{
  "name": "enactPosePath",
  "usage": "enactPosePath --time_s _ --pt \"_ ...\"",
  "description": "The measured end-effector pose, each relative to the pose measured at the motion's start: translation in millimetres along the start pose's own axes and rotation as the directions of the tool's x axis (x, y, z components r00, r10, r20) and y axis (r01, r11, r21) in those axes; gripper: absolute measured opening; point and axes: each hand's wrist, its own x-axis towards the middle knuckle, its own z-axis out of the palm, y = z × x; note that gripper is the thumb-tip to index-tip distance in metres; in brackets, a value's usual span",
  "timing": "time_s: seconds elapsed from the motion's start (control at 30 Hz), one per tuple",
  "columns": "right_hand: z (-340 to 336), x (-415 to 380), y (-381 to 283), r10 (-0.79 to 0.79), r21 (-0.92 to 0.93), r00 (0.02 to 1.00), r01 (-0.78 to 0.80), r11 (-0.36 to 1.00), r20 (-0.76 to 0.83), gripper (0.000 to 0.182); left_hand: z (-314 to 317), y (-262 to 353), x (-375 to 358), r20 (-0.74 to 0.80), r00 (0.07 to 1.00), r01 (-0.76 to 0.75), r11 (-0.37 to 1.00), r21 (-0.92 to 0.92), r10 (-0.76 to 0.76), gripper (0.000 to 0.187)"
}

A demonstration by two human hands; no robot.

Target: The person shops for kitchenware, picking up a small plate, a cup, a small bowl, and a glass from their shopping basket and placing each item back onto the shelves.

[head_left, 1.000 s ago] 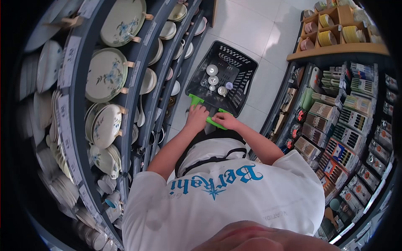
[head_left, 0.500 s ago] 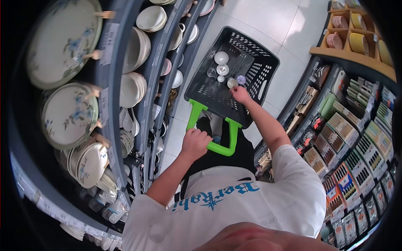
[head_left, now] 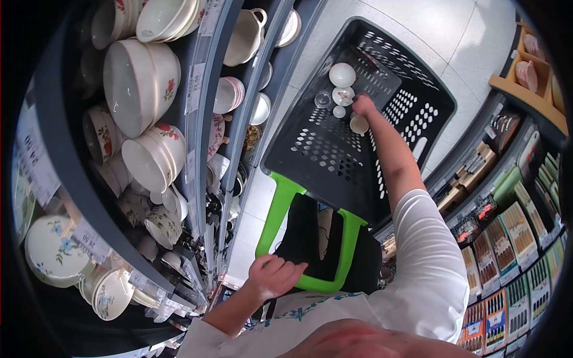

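Observation:
My left hand [head_left: 276,276] is closed around the lower left corner of the green handle [head_left: 322,284] of a black basket [head_left: 325,173]. Inside the basket, my right hand [head_left: 364,106] reaches down among several small items; its fingertips are too small and hidden to read. Beside it lie a white bowl [head_left: 342,75], a patterned white dish [head_left: 343,96], a clear glass piece [head_left: 323,99] and a small white round item [head_left: 339,111]. A cream cup [head_left: 359,124] sits just below the right hand.
Shelves on the left hold stacked floral bowls [head_left: 143,83], plates [head_left: 57,250] and a handled white dish [head_left: 245,37]. On the right, racks carry packs of chopsticks [head_left: 517,224] under a wooden compartment shelf [head_left: 528,100]. Pale floor tiles [head_left: 412,21] show beyond the basket.
The basket and its handle appear larger as the view shifted. My right hand has moved from below the cream cup to above it. The purple item is no longer visible. My left hand stays on the handle.

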Motion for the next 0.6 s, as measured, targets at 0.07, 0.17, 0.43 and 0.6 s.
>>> enactPosePath --time_s 0.07,0.17,0.43,0.6 --pt "9.9 20.4 7.7 0.038 -0.035 0.994 -0.035 0.999 0.102 0.041 1.7 1.5 -4.1 -0.010 1.000 0.008 1.000 0.006 -0.008 0.017" --pt "29.0 36.7 13.8 0.061 -0.060 0.998 -0.058 0.996 0.036 0.043 -0.2 2.7 -9.4 0.064 0.998 0.012 0.999 0.052 -0.015 0.023" --pt "47.0 68.9 22.2 0.044 -0.007 0.992 -0.043 0.999 0.114 0.053 -8.6 4.7 -0.8 0.142 0.989 0.042 0.998 0.054 -0.050 0.022" --pt "66.5 81.5 31.4 -0.015 -0.033 0.993 0.019 0.999 0.121 0.051 -12.0 5.4 2.7 0.184 0.982 0.037 0.996 0.083 -0.052 0.022"
